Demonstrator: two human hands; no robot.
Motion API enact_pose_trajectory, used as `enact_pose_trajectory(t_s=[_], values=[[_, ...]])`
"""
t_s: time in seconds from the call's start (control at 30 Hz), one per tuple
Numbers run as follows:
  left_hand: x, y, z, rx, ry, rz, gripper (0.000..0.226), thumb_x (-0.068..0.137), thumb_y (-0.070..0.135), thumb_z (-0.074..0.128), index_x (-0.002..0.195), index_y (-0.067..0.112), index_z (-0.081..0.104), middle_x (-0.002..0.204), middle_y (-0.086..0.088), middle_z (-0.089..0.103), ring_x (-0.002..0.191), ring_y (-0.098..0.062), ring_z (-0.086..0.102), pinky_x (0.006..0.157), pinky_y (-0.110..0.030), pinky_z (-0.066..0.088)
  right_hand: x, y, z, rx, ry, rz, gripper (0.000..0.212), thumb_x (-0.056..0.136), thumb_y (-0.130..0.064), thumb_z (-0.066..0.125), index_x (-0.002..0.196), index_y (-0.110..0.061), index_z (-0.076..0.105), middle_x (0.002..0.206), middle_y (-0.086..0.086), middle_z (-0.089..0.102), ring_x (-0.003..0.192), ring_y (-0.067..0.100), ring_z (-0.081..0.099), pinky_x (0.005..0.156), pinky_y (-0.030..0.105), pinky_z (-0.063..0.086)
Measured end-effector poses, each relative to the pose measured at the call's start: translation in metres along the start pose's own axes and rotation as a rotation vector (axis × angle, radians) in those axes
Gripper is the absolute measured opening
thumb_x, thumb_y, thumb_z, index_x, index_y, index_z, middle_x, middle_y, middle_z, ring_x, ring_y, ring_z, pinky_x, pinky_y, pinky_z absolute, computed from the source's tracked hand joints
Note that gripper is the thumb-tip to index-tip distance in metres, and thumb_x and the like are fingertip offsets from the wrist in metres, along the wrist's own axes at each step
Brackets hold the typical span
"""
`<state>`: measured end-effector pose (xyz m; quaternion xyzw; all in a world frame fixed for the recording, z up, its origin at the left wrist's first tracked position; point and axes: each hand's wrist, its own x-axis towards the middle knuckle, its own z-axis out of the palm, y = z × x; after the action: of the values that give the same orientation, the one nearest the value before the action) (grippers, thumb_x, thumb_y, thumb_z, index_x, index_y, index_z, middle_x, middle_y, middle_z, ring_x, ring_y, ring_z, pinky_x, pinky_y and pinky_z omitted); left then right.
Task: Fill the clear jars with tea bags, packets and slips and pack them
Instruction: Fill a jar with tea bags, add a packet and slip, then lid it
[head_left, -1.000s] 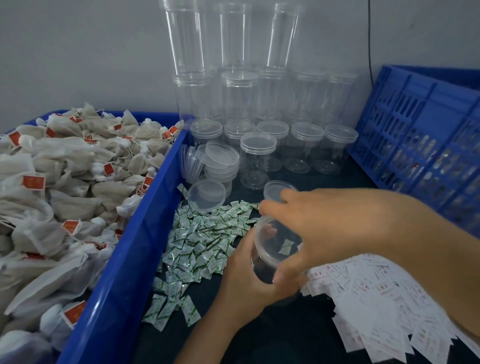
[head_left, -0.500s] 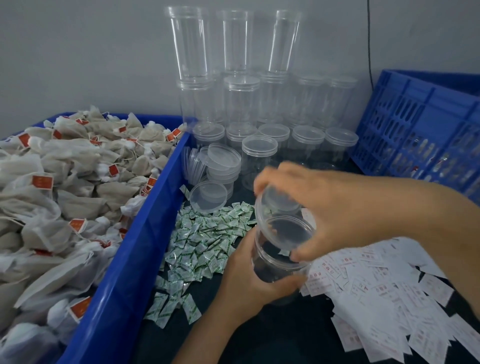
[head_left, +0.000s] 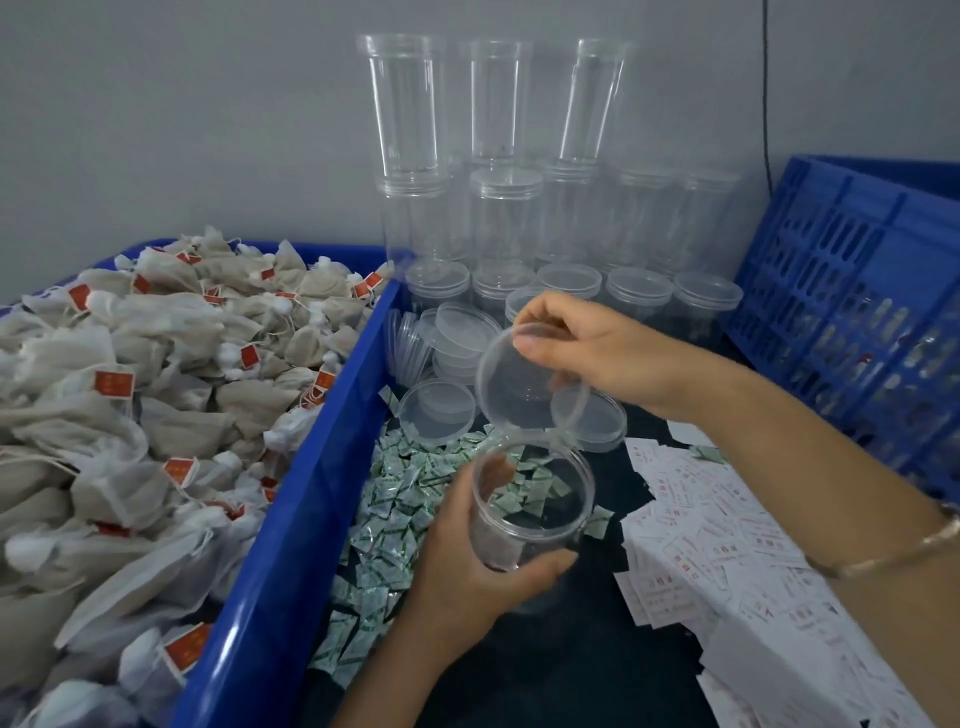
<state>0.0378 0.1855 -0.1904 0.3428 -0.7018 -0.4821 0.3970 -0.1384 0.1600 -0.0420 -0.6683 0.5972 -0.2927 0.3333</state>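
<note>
Nearest us, our left hand (head_left: 462, 566) wraps its curled fingers round the clear jar (head_left: 530, 514) and holds it upright, low over the dark table. A second ago its lid (head_left: 524, 387) sat on the mouth under our right hand (head_left: 597, 353). Now that hand pinches the lid by its rim, and the lid hangs tilted, clear above the jar. So the jar stands open, and we judge filling can begin. Whether the green shapes in it lie inside or show through the wall, we cannot tell.

The packets (head_left: 405, 499) lie just left of the jar and the slips (head_left: 727, 535) just right. Beyond are loose lids (head_left: 436, 413). The tea bags (head_left: 156, 395) fill the blue bin (head_left: 311, 499) at left. Farthest back stand the stacked jars (head_left: 498, 218) and a blue crate (head_left: 857, 291).
</note>
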Motion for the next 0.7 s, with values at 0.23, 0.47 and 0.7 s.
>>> enact_pose_trajectory(t_s=[0.23, 0.47, 0.7], values=[[0.002, -0.003, 0.003, -0.043, 0.016, 0.012, 0.085, 0.056, 0.050, 0.084, 0.129, 0.046, 0.041, 0.123, 0.030, 0.052, 0.123, 0.006, 0.046, 0.093, -0.002, 0.034, 0.078, 0.000, 0.020, -0.300, 0.382, -0.123, 0.022, 0.082, -0.010, 0.080, 0.083, -0.027, 0.065, 0.086, -0.015, 0.062, 0.104, 0.010, 0.062, 0.106, 0.029, 0.039], [0.003, -0.005, 0.002, -0.030, 0.016, 0.058, 0.089, 0.053, 0.052, 0.086, 0.128, 0.056, 0.038, 0.128, 0.025, 0.051, 0.124, 0.004, 0.046, 0.093, -0.003, 0.036, 0.138, 0.027, 0.037, -0.448, 0.450, 0.086, 0.033, 0.084, -0.019, 0.080, 0.069, -0.033, 0.054, 0.078, -0.017, 0.057, 0.108, 0.015, 0.057, 0.085, 0.029, 0.018], [0.005, -0.006, 0.000, -0.064, -0.006, 0.081, 0.089, 0.054, 0.046, 0.088, 0.126, 0.057, 0.038, 0.129, 0.026, 0.049, 0.122, 0.008, 0.046, 0.089, -0.004, 0.039, 0.148, 0.048, 0.042, -0.552, 0.403, -0.053, 0.027, 0.085, -0.044, 0.075, 0.100, -0.025, 0.063, 0.106, -0.009, 0.067, 0.113, 0.015, 0.059, 0.118, 0.039, 0.009]])
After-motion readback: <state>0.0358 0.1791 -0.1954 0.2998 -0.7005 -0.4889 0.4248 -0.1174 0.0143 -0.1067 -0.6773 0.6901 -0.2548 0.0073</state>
